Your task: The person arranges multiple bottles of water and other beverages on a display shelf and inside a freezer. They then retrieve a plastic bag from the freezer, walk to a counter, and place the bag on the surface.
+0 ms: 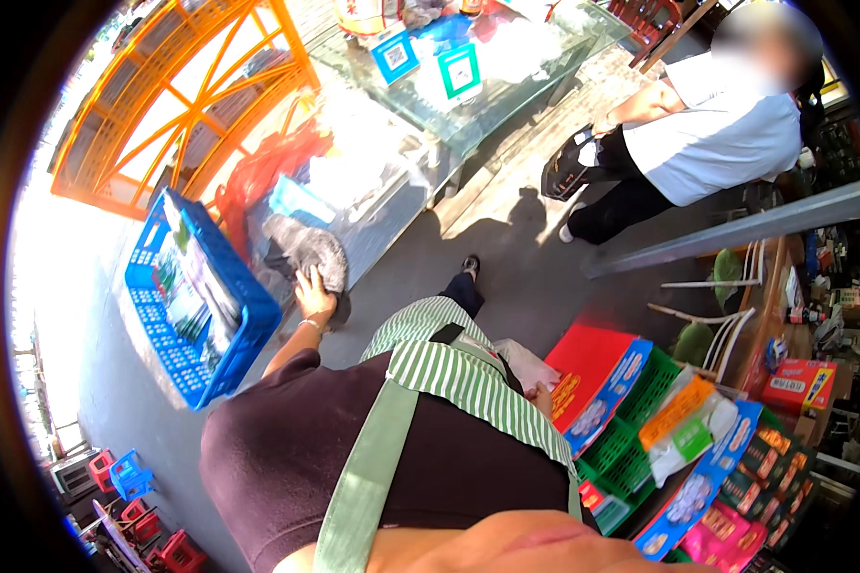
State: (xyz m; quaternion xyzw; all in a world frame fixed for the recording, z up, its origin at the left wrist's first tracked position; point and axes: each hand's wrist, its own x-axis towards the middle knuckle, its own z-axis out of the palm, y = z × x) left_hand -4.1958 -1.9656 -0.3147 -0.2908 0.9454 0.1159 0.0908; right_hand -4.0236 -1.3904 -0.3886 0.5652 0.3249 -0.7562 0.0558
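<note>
Grey, fluffy, rumpled bundle of soft material: left of centre in the frame, at the lower end of a long grey counter with a glossy top. Cloth or something else, cannot tell.

Person's bare left hand, pale band at wrist, reaches up the frame to it. Fingers lie against its lower edge, slightly spread, in contact; fingertips partly lost in the pile, so cannot tell whether they are clamped or only resting.

Key relation: bundle lies just above the left fingers in the frame, bulk running to their upper left. Long axis slants from upper left to lower right, across the line of the forearm. Left hand clearly nearer.

Right hand: right of centre, well apart from the bundle, mostly hidden by the green-and-white striped apron. Beside it, a pale, crumpled, thin sheet or bag; seems touched, hold unclear.

Around the bundle: blue perforated plastic crate just to its lower left, tilted in view, packets inside; translucent red plastic bag above it. Another person in a white top, upper right, well apart.
</note>
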